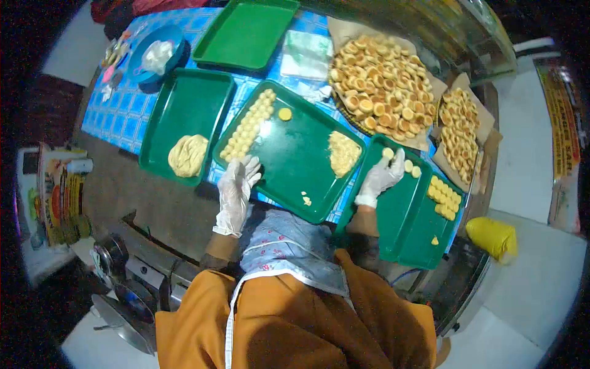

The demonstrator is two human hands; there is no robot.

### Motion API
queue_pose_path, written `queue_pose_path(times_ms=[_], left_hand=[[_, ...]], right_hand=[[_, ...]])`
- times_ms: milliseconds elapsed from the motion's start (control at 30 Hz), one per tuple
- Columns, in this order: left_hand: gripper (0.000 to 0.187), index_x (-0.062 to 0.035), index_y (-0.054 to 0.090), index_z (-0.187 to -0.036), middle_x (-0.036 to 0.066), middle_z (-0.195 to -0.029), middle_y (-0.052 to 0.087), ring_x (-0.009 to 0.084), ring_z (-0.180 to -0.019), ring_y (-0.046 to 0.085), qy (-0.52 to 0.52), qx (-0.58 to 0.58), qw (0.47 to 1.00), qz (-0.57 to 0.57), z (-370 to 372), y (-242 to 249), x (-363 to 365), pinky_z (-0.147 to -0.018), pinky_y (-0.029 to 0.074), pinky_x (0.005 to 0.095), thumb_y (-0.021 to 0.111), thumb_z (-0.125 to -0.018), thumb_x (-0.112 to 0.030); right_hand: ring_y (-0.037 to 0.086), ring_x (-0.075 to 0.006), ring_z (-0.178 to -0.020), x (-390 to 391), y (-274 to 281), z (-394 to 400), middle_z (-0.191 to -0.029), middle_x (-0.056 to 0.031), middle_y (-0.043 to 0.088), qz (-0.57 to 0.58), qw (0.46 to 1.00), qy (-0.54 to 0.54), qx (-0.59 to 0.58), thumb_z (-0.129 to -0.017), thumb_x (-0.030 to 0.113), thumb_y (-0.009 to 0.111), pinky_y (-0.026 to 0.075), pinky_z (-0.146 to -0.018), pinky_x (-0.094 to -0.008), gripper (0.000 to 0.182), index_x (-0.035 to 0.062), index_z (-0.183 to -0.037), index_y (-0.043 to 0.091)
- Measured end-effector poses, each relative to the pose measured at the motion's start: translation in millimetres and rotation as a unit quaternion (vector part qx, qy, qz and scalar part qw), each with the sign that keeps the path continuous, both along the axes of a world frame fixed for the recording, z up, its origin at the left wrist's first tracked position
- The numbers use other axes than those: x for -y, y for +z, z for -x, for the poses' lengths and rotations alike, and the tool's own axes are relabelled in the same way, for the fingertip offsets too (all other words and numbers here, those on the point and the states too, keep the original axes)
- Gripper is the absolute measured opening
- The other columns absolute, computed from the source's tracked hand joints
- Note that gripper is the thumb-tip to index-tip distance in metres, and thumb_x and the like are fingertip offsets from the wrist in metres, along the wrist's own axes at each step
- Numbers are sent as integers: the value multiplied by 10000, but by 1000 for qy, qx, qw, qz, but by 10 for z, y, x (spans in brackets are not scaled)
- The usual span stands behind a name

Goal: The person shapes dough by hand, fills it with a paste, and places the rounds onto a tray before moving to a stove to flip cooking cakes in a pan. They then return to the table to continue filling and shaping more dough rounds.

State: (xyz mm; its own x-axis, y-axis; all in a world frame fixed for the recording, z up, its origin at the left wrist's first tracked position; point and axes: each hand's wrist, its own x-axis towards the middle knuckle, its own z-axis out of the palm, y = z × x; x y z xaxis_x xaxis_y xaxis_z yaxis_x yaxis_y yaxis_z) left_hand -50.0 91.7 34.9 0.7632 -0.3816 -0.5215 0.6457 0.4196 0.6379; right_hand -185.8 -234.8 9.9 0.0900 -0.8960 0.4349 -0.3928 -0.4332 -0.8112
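Note:
My left hand (236, 192), in a clear glove, rests at the near left edge of the middle green tray (279, 166), just below rows of small dough balls (248, 125); its fingers are apart and I see nothing in them. My gloved right hand (382, 178) is over a green tray (388, 224) to the right, its fingers by a few pale round dough pieces (412, 170). Whether one piece is held between those fingertips is too small to tell. A crumbly dough mass (344, 154) and one yellow disc (285, 114) lie in the middle tray.
At the left, a green tray (192, 98) holds a dough lump (188, 155). Behind are a blue basin (140, 61), another green tray (246, 34) and baked rounds (384, 80) heaped on paper. Yellow pieces (444, 197) sit in the far right tray.

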Motion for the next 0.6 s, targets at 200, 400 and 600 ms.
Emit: queue_pose_path(times_ms=[200, 400, 600], left_hand=[[570, 113, 472, -1359, 220, -1319, 600, 278, -1159, 628, 47, 63, 996, -37, -197, 282, -225, -969, 504, 363, 508, -1035, -355], [489, 102, 557, -1295, 200, -1258, 645, 273, -1142, 640, 69, 83, 993, -37, -257, 269, -544, -938, 500, 348, 529, -1021, -302], [424, 70, 622, -1244, 151, -1217, 681, 227, -1105, 665, 39, 88, 990, -107, -316, 280, -596, -907, 492, 312, 570, -994, -269]], right_hand=[[677, -284, -1054, -1072, 120, -1130, -1135, -167, 711, -55, 887, 448, -100, -868, 27, 630, 511, -957, -381, 346, 28, -1209, 684], [672, -392, -992, -1348, -173, -2095, -1063, -230, 693, -57, 910, 378, -164, -870, 78, 633, 531, -868, -453, 362, 78, -1233, 627], [637, -214, -746, -1318, -81, -2200, -836, -82, 667, -230, 910, 337, -73, -763, 31, 676, 514, -705, -341, 298, 34, -1059, 650]])
